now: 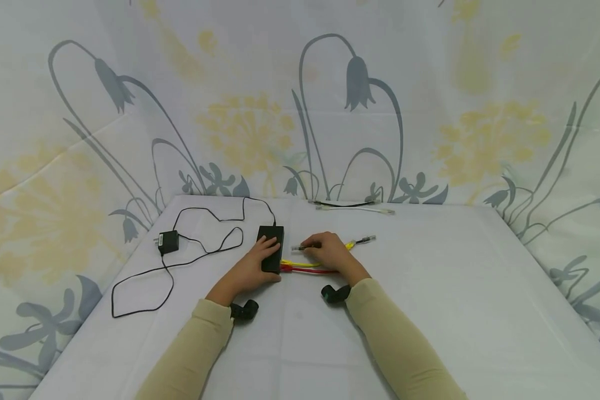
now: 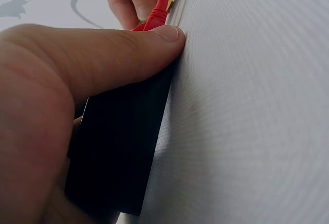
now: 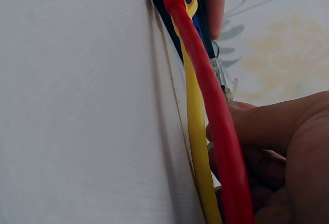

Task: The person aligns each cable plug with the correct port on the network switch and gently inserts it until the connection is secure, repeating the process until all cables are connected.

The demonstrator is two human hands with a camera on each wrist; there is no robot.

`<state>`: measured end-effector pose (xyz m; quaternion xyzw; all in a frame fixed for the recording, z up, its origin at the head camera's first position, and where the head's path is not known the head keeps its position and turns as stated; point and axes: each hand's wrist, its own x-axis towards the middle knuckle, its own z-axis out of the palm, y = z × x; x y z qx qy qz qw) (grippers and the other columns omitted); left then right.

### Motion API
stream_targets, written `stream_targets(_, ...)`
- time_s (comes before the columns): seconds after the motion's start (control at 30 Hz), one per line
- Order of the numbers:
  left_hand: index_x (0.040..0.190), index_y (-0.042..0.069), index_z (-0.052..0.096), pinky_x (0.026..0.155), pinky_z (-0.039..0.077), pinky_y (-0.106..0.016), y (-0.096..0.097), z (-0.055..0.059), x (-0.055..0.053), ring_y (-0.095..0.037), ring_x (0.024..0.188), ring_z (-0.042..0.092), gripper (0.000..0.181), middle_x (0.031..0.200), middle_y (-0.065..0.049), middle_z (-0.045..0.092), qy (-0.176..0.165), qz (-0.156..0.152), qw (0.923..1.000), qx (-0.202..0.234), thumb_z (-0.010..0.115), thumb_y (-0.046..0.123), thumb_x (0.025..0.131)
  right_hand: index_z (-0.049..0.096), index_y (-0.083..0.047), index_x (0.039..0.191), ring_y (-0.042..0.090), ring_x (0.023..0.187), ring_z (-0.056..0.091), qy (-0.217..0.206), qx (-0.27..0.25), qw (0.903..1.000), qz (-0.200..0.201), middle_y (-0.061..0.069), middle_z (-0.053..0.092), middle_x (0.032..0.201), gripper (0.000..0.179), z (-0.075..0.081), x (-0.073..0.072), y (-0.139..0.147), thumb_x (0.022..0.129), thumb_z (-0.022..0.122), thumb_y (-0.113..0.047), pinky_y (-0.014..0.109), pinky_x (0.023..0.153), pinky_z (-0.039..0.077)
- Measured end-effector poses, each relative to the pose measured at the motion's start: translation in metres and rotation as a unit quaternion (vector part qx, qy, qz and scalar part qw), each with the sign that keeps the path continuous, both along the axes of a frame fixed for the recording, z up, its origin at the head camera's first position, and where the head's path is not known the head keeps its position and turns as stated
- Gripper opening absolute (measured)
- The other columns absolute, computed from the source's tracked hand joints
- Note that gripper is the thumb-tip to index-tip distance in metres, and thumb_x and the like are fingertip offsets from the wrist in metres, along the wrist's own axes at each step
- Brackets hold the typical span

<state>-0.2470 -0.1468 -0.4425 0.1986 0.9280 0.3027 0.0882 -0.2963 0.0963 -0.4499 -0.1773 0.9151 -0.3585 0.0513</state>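
My left hand (image 1: 250, 269) holds a black network switch (image 1: 271, 264) on the table, its fingers over the top and its thumb by the near end. Red network cable (image 1: 312, 271) and yellow network cable (image 1: 300, 264) run from the switch's right side. Just right of the switch, my right hand (image 1: 333, 255) pinches a dark network cable near its clear plug (image 1: 296, 248). In the right wrist view that clear plug (image 3: 221, 75) points toward the switch, behind the red cable. Beyond my right hand lies another dark cable end (image 1: 366, 240) with a clear plug.
A black power adapter (image 1: 168, 242) lies at left, its thin cord (image 1: 130, 276) looping over the table and up to the switch's far end. Toward the back edge lie a short black cable (image 1: 345, 205) and a white cable (image 1: 357, 209). A flowered cloth (image 1: 260, 111) hangs behind.
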Motion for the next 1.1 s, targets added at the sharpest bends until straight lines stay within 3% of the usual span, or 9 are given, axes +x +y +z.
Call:
stream_targets(0.23,0.151,0.012,0.036,0.118,0.019,-0.056,0.0,0.002,0.002,-0.029,0.152,0.003,0.081,0.162,-0.003,0.022,0.007,-0.001,0.9999,0.008,0.077,0.029,0.082,0.075,-0.021,0.11,0.024,0.119,0.059,0.006,0.005,0.9999,0.009,0.002,0.068,0.121,0.021,0.0,0.001,-0.004,0.093,0.063,-0.022,0.043,0.104,0.044)
stream_targets(0.77,0.151,0.012,0.036,0.118,0.019,-0.055,0.001,0.003,0.003,-0.028,0.152,0.003,0.081,0.162,-0.003,0.021,0.003,0.002,0.9999,0.014,0.077,0.028,0.083,0.075,-0.021,0.106,0.021,0.113,0.06,-0.008,-0.002,0.9994,0.032,-0.003,0.07,0.11,0.018,0.003,0.008,-0.012,0.09,0.067,-0.021,0.043,0.103,0.044)
stream_targets(1.1,0.151,0.012,0.036,0.118,0.019,-0.056,0.0,0.002,0.002,-0.028,0.152,0.003,0.081,0.162,-0.002,0.021,0.005,0.0,0.9998,0.018,0.077,0.028,0.082,0.074,-0.018,0.104,0.014,0.098,0.062,-0.007,0.0,0.9988,0.049,-0.002,0.071,0.102,0.016,0.007,0.013,-0.016,0.09,0.067,-0.021,0.039,0.093,0.05)
